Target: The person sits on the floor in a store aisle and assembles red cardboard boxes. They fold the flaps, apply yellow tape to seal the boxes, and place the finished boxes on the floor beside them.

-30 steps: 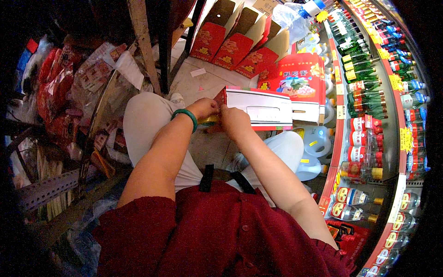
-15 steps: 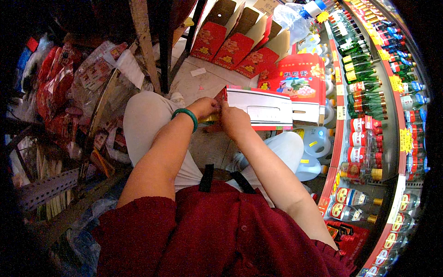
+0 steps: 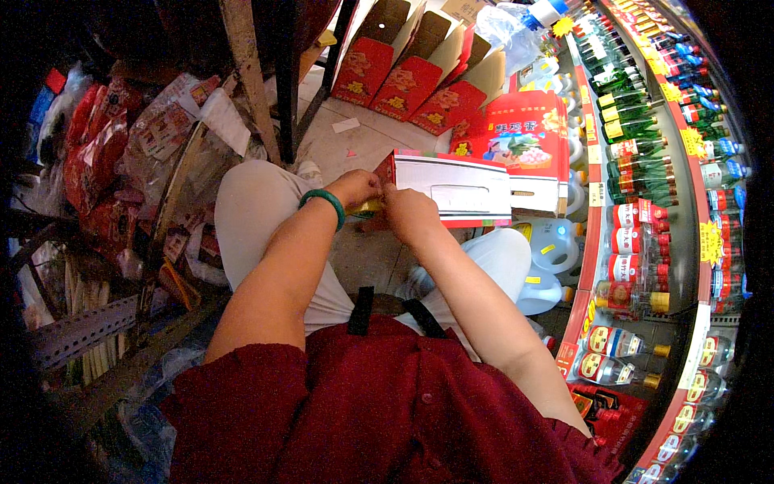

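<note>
A long cardboard box [image 3: 468, 179], white on top with red edges and a handle slot outline, lies on its side in front of my knees. At its left end my left hand [image 3: 355, 190], a green bangle on the wrist, pinches the red end edge with closed fingers. Close beside it, my right hand [image 3: 409, 214] is bent round the same end, its fingers curled in and partly hidden. A small yellowish bit shows below the left fingers; I cannot make out what it is.
Several red open-topped cartons [image 3: 407, 85] stand in a row ahead. A red printed carton [image 3: 528, 133] lies beyond the box. Large plastic jugs [image 3: 544, 246] and shelves of bottles [image 3: 637, 161] line the right. Plastic bags [image 3: 97, 153] and a metal rack [image 3: 89, 323] crowd the left.
Hardly anything differs. The fingers of both hands have shifted slightly at the box's left end, while the box stays in place.
</note>
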Demonstrator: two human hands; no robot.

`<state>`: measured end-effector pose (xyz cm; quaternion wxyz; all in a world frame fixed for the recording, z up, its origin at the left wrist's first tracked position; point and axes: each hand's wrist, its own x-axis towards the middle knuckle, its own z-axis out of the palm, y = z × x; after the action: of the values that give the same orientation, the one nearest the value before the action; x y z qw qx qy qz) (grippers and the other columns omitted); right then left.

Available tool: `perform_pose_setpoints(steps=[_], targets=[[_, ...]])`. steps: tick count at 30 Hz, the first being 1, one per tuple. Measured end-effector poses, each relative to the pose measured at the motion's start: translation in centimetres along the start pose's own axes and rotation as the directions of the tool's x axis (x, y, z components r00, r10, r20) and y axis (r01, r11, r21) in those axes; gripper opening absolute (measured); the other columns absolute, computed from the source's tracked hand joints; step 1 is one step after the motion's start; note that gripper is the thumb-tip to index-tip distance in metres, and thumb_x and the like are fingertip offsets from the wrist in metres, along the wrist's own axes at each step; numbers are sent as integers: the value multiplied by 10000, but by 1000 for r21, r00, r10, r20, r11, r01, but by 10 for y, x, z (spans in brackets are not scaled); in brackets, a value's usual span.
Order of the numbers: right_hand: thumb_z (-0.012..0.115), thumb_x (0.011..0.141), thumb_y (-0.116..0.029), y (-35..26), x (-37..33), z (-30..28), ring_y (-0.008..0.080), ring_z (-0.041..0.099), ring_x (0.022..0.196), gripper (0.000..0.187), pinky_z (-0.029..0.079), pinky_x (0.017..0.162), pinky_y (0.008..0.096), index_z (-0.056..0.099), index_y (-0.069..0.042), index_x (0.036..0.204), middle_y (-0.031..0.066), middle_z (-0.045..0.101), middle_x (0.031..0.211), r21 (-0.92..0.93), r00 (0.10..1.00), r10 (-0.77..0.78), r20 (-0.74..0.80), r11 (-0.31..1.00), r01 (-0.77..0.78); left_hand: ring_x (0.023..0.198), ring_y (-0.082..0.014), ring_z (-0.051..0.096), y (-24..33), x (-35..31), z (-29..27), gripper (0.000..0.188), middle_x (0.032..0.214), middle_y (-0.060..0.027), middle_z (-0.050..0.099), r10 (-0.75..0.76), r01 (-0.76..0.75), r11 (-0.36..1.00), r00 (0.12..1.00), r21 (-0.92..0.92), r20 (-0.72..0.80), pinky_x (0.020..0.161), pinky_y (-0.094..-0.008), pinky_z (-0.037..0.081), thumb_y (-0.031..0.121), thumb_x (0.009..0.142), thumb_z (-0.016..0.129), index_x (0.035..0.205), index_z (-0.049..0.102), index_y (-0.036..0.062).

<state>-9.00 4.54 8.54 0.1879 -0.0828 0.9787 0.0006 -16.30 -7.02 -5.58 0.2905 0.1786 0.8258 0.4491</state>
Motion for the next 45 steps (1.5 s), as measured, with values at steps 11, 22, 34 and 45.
perform_pose_setpoints(steps=[11, 22, 34, 45], targets=[[465, 824, -136, 30, -14, -3, 409, 611, 756, 288, 471, 653, 484, 454, -67, 1103, 256, 614, 784, 383, 960, 159, -231, 922, -61, 758, -177, 608, 0, -1, 1, 180, 864, -71, 669, 19, -19, 1000, 1000, 7, -6, 718, -325, 472, 222, 801, 636, 910, 658, 81], [568, 795, -260, 10, -2, 20, 326, 607, 810, 398, 509, 626, 439, 450, -55, 1115, 145, 566, 919, 135, 915, 135, -380, 987, -89, 860, -298, 612, 2, -7, -2, 204, 925, -156, 647, 5, -5, 1000, 1000, 16, 0, 779, -380, 467, 231, 782, 612, 908, 666, 80], [659, 728, -291, 5, 7, 31, 304, 578, 852, 609, 503, 645, 431, 391, -78, 1232, 134, 518, 984, 103, 902, 226, -368, 974, -202, 901, -358, 606, -9, -10, 14, 266, 981, -189, 632, -163, 174, 937, 985, 302, -63, 804, -415, 467, 236, 760, 577, 937, 663, 57], [661, 732, -292, 7, 3, 26, 310, 579, 875, 590, 495, 676, 438, 399, -94, 1222, 134, 525, 990, 134, 899, 260, -353, 965, -226, 819, -301, 615, -4, -21, 7, 267, 912, -159, 651, -27, 25, 988, 1000, 151, 10, 745, -390, 470, 269, 782, 585, 939, 630, 58]])
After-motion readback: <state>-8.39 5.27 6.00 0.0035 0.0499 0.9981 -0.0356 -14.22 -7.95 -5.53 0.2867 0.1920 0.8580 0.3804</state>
